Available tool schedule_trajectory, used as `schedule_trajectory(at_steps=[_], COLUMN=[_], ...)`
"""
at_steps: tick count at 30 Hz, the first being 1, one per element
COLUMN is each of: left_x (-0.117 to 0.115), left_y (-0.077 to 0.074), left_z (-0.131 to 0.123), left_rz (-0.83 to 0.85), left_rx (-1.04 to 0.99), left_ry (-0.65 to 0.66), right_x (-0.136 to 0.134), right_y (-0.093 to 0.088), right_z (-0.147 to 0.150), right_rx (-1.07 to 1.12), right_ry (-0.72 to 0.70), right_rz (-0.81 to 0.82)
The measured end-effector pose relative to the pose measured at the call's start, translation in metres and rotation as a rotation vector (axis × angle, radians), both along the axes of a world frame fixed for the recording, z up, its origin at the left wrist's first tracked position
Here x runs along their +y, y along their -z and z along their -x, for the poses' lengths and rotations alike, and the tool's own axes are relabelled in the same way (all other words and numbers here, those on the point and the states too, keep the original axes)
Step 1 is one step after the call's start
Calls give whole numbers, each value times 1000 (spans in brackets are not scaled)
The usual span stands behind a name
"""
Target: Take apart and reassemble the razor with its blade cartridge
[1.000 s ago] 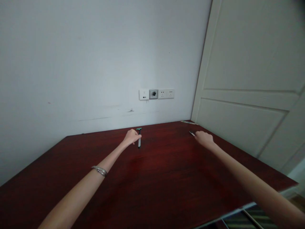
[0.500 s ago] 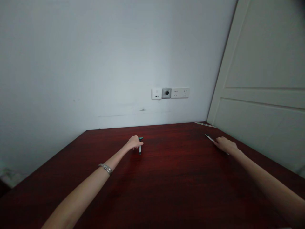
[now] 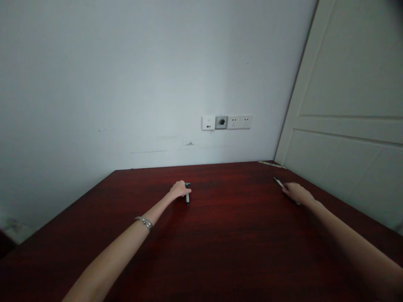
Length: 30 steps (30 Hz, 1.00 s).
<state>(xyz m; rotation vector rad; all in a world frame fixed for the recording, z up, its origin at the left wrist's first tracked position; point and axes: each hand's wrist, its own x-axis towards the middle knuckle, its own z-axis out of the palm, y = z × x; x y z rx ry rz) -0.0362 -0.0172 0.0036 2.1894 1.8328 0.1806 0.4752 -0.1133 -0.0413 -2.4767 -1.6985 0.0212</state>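
Over the left half of the dark red table (image 3: 220, 235), my left hand (image 3: 179, 188) is closed around a white marker (image 3: 187, 198). Its black end points toward me. A small dark teal piece (image 3: 188, 184) sticks out beyond my fingers; whether it belongs to the marker, I cannot tell. Farther right, my right hand (image 3: 296, 192) is closed over a slim white pen-like stick (image 3: 278, 182). The stick's dark tip points away and to the left, while its other end shows just beneath my palm. My fingers hide the middle of both things.
A white wall with a row of sockets (image 3: 239, 122) rises behind the table. A pale panelled door or cabinet side (image 3: 343, 126) borders the right. Near the far right corner of the table lies a thin pale strip (image 3: 271, 164).
The whole view has shifted slightly. My left hand and the marker appear a little farther right; the right hand keeps its grip on the stick, almost still.
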Motion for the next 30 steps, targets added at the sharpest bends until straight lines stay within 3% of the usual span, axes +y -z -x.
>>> schedule_trajectory(at_steps=[4,7,11,20,25,30], left_x=[1,0,-3,-10,-10,-11], left_y=[1,2,2,2,3,3], left_z=[0,-1,-1,-2,-1,0], left_rz=[-8,-10,-11,-20,-27,-24], left_rx=[-13,-21,-28,-16,-20,-23], left_ry=[2,-1,-17,-60,-63,-68], right_x=[1,5,9,-3,3,15], right_y=[-2,-10,-23,-33,-36,-38], right_z=[10,34,99,273,330,357], right_rx=[-39,-58,14,126,72,65], right_ry=[-40,-85,-134,-552,-595,-583], right_rz=[10,10,-30,-70,-54,-50])
